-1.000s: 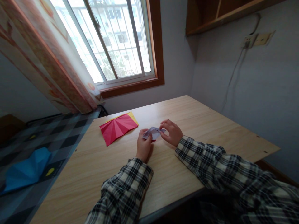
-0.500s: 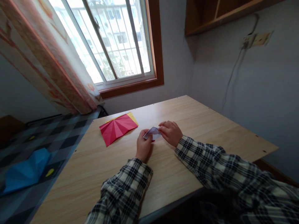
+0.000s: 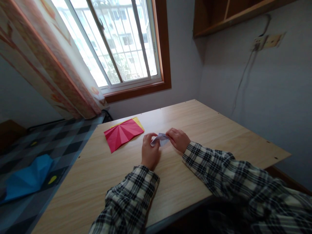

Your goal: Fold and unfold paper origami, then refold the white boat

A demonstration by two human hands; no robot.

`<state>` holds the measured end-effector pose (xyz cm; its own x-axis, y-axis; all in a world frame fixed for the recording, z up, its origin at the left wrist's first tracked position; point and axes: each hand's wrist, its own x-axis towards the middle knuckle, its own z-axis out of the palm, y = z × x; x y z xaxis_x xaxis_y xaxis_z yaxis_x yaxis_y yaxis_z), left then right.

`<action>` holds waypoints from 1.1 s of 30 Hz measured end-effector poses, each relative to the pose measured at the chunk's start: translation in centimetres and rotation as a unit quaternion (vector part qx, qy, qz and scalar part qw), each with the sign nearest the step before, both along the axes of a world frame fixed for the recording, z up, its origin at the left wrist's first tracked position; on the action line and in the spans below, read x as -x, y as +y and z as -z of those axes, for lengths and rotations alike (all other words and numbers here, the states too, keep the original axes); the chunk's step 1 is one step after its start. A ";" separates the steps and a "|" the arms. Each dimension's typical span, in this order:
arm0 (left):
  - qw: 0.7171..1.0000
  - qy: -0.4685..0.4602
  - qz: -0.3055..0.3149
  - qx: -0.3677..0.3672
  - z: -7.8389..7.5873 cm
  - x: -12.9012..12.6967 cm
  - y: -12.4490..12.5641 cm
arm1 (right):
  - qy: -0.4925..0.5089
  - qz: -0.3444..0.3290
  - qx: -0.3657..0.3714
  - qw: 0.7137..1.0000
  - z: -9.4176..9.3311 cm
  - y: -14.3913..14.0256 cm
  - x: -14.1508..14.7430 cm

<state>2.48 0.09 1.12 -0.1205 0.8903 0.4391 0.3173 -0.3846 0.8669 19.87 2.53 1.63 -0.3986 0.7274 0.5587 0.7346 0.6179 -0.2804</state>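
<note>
A small piece of pale lilac folded paper [image 3: 162,139] is held between my two hands over the wooden table [image 3: 126,182]. My left hand [image 3: 149,151] has its thumb on the near side of the paper and its fingers curled around the left end. At the right end, the thumb and fingers of my right hand [image 3: 178,139] pinch the paper's edge. The finer folds are too small to make out. Left of my hands lies a creased red paper [image 3: 123,134], fanned with fold lines, with a yellow paper [image 3: 138,123] partly hidden beneath it.
A blue folded paper [image 3: 29,178] rests on a dark checked cloth [image 3: 70,139] left of the table. Beyond the table are a window [image 3: 122,42] and a curtain [image 3: 56,61]. A wooden shelf [image 3: 219,26] and a plugged-in cable [image 3: 240,81] are on the right wall.
My left fingers have lifted and curled more over the paper's left end. The lilac paper has shifted and turned slightly, while my right hand keeps its pinch with little movement.
</note>
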 end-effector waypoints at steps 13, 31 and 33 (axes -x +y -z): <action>0.988 0.146 -0.007 -0.039 -1.1 0.4 -0.4 | -0.062 -0.019 0.006 0.998 -0.3 0.1 -0.2; 0.963 0.270 0.002 -0.021 -0.5 0.5 0.1 | -0.078 -0.038 0.016 0.996 -0.5 -0.1 -0.4; 0.960 0.281 0.000 -0.015 -0.5 0.5 0.1 | -0.083 -0.041 0.017 0.996 -0.6 -0.2 -0.4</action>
<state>1.95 0.15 1.59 0.1426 0.8767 0.4595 0.7312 -0.4062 0.5481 20.26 2.38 2.19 -0.5427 0.7062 0.4547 0.7201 0.6699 -0.1809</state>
